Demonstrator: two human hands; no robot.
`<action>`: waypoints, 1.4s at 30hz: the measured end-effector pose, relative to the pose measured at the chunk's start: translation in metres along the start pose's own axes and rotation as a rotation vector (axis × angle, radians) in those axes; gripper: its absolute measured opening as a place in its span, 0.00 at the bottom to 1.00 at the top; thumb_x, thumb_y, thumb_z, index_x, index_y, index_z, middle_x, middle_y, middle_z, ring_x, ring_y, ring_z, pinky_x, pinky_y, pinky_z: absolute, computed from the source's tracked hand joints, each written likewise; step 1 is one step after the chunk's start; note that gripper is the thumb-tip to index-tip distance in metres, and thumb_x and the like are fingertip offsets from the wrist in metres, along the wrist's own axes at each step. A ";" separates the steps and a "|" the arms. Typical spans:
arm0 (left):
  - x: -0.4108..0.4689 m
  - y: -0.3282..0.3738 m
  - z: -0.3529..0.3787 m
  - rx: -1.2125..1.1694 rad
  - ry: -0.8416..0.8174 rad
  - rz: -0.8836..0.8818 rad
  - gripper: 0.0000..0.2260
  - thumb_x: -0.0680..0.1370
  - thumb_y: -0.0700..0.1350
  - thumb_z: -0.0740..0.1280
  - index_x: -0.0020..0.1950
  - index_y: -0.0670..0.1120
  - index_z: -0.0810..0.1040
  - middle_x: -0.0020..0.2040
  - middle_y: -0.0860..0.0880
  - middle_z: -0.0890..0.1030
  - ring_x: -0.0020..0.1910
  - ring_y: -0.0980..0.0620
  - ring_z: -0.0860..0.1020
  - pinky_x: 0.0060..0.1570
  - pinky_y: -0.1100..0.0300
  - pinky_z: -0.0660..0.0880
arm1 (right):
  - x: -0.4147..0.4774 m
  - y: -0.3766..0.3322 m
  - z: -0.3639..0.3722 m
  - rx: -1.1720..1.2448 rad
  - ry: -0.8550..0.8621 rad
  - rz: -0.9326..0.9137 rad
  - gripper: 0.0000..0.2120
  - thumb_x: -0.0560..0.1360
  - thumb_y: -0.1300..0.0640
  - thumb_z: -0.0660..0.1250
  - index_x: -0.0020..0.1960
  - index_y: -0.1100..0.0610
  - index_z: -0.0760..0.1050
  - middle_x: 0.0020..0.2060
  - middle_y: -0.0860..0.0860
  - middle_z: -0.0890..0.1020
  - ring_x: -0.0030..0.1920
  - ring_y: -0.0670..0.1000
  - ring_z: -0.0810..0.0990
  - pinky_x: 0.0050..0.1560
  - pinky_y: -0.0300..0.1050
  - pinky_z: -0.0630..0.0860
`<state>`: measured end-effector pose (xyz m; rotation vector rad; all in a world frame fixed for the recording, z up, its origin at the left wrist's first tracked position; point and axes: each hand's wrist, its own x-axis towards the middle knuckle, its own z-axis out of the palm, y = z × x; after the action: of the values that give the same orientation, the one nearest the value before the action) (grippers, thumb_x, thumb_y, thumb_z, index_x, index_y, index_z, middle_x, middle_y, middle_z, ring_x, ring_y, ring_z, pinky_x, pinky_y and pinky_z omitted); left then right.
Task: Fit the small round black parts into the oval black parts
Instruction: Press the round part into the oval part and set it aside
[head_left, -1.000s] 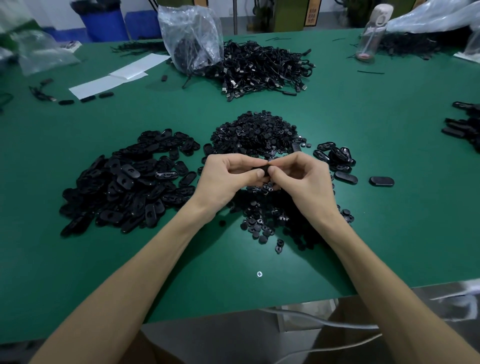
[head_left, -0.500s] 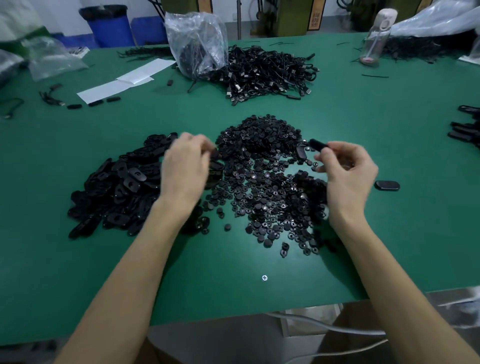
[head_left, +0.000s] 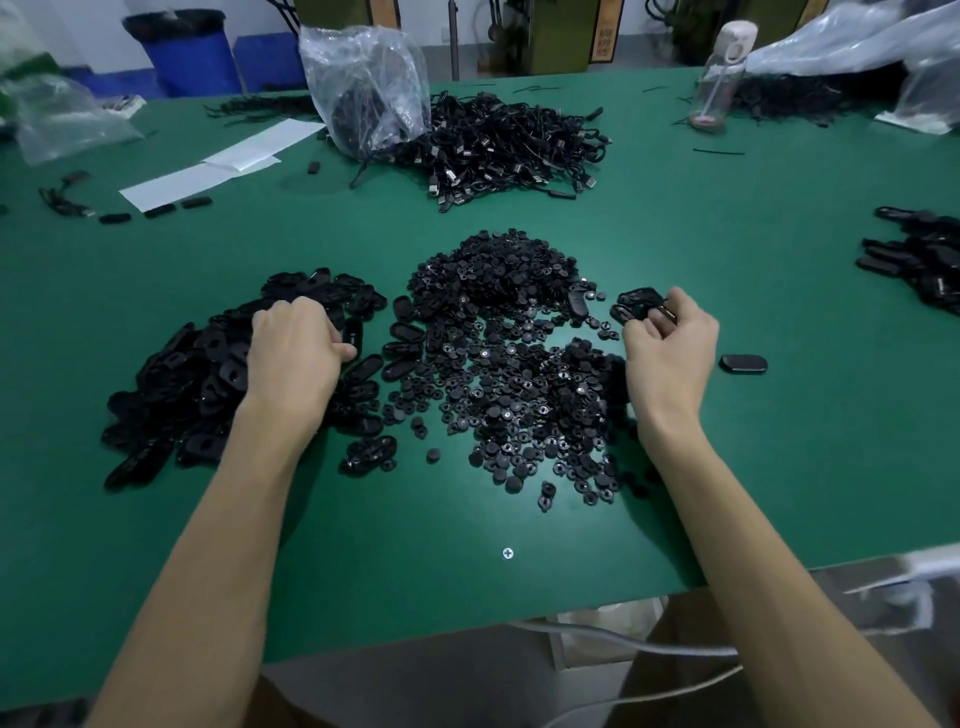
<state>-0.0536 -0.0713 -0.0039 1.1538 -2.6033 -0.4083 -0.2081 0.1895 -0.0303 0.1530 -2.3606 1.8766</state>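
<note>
While reaching apart over green table (head_left: 727, 234): left hand (head_left: 296, 358) sunk in oval parts heap (head_left: 182, 374), fingers curled, grip hidden. Right hand (head_left: 670, 343) curled at small oval cluster (head_left: 636, 301), hold unclear. Round parts pile (head_left: 498, 291) between. Cable heap (head_left: 509, 145), plastic bag (head_left: 363, 88) far back. Lower than half-second ago, spread wider.

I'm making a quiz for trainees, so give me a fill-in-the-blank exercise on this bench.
1. The left hand rests on the pile of oval black plastic parts, which lies to the ___ of the pile of small round black parts.
2. The table top is ___.
3. A lone oval black part lies on the table to the ___ of the right hand.
Missing words: left; green; right.
</note>
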 end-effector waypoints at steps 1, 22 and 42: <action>0.000 0.000 0.000 -0.024 0.016 0.002 0.07 0.76 0.41 0.77 0.48 0.37 0.86 0.50 0.36 0.85 0.59 0.35 0.80 0.63 0.40 0.75 | -0.002 -0.001 0.000 -0.015 -0.008 0.000 0.24 0.80 0.64 0.63 0.76 0.59 0.68 0.63 0.49 0.67 0.58 0.43 0.74 0.65 0.39 0.71; -0.008 0.005 -0.018 0.025 -0.129 -0.107 0.13 0.74 0.52 0.79 0.49 0.44 0.86 0.51 0.39 0.85 0.52 0.37 0.83 0.54 0.41 0.80 | -0.013 0.000 0.011 -0.480 -0.276 -0.266 0.09 0.77 0.48 0.74 0.54 0.52 0.85 0.51 0.50 0.75 0.59 0.54 0.66 0.59 0.46 0.61; -0.004 0.019 0.000 -1.038 -0.170 -0.014 0.05 0.81 0.39 0.70 0.55 0.42 0.85 0.46 0.45 0.85 0.35 0.54 0.82 0.32 0.66 0.77 | -0.014 -0.002 0.012 -0.386 -0.279 -0.241 0.01 0.78 0.57 0.74 0.48 0.51 0.83 0.48 0.51 0.82 0.58 0.57 0.73 0.62 0.54 0.70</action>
<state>-0.0639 -0.0562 0.0023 0.7478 -1.9574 -1.6423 -0.1947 0.1773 -0.0331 0.6630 -2.6848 1.3387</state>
